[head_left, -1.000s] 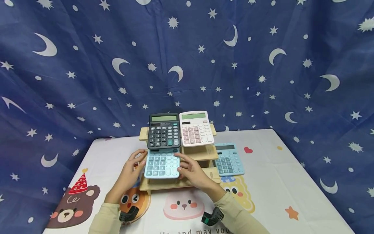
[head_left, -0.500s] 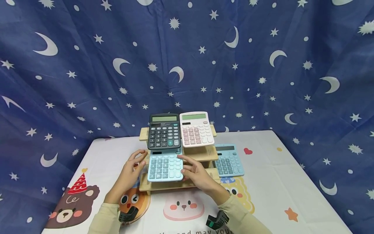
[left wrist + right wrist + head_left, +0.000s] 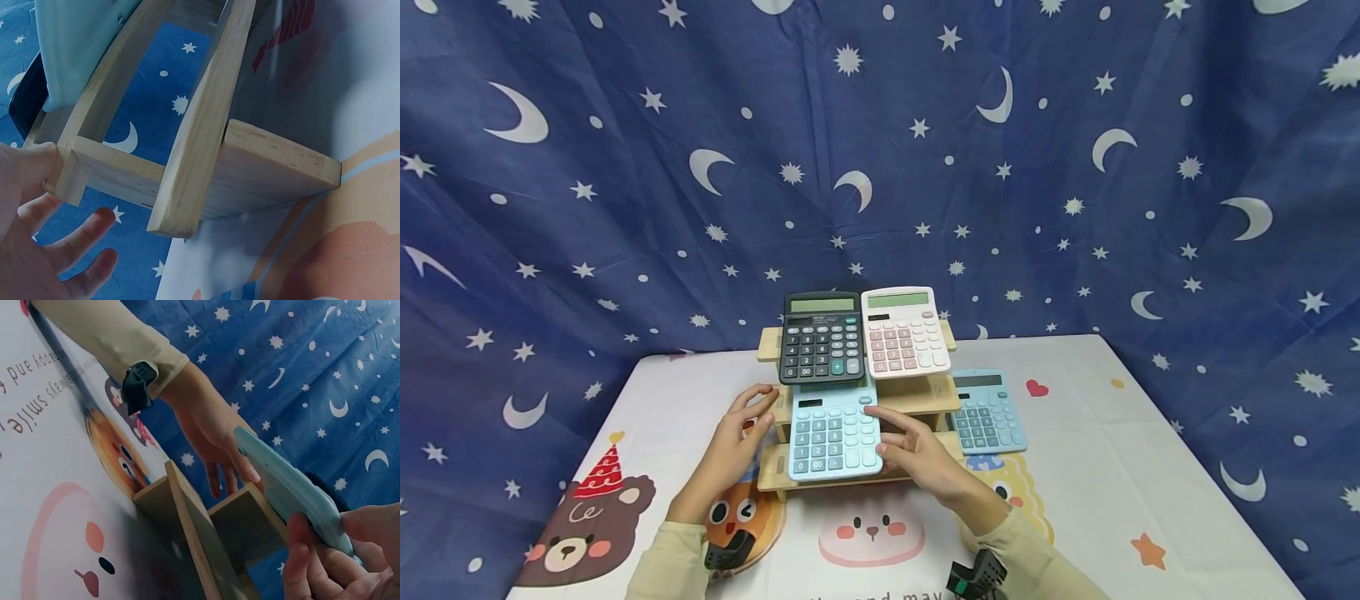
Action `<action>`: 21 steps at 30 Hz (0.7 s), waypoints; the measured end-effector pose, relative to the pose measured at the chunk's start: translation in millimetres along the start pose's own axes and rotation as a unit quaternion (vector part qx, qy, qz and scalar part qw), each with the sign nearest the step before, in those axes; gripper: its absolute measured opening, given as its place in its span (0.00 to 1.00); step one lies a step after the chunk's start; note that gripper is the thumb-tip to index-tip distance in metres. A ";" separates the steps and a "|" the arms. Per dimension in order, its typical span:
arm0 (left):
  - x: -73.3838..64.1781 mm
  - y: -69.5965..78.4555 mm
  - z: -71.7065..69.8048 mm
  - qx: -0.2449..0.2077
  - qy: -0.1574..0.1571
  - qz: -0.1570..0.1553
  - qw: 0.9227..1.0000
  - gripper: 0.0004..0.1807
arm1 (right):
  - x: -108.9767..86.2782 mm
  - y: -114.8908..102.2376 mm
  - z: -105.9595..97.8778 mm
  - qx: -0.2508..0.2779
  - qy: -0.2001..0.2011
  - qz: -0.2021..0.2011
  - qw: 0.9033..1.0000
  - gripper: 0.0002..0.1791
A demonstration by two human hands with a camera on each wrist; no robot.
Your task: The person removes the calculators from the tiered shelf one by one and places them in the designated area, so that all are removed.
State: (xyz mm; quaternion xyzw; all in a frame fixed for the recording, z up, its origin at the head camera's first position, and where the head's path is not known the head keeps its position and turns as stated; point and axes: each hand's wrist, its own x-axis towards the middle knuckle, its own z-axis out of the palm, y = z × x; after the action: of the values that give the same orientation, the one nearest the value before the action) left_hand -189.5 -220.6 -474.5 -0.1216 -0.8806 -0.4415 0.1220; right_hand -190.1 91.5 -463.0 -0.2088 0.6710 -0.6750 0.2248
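My right hand pinches a light blue calculator by its right edge, thumb and fingers on opposite faces in the right wrist view. The calculator leans face-up in front of the wooden tiered rack, its top partly hidden behind a black calculator. At the rack's left end my left hand touches the end of the middle shelf with its fingertips. The other fingers of that hand are spread and hold nothing in the left wrist view. A white calculator with pink keys stands beside the black one.
A second blue calculator lies on the table to the right, close by the rack. The table has a white cloth with cartoon prints. Behind it hangs a dark blue curtain with stars and moons.
My right hand has moved the light blue calculator rightward and a little toward me, showing more of its upper part. My left hand has stayed at the rack's left end.
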 end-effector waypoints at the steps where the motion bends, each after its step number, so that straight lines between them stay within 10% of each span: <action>1: 0.1 -0.3 0.1 0.001 0.001 0.002 1.000 0.23 | -1.3 0.0 -0.3 0.001 0.000 0.003 1.000 0.31; 21: -0.8 -1.0 1.2 -0.002 0.007 0.011 1.000 0.23 | -30.8 1.7 -15.2 0.011 -0.028 -0.030 0.999 0.32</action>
State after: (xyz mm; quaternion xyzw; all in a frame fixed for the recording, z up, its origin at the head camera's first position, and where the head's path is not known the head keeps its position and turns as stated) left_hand -189.3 -220.3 -476.2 -0.1286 -0.8774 -0.4428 0.1324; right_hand -174.0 121.8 -464.3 -0.2450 0.6502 -0.6831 0.2251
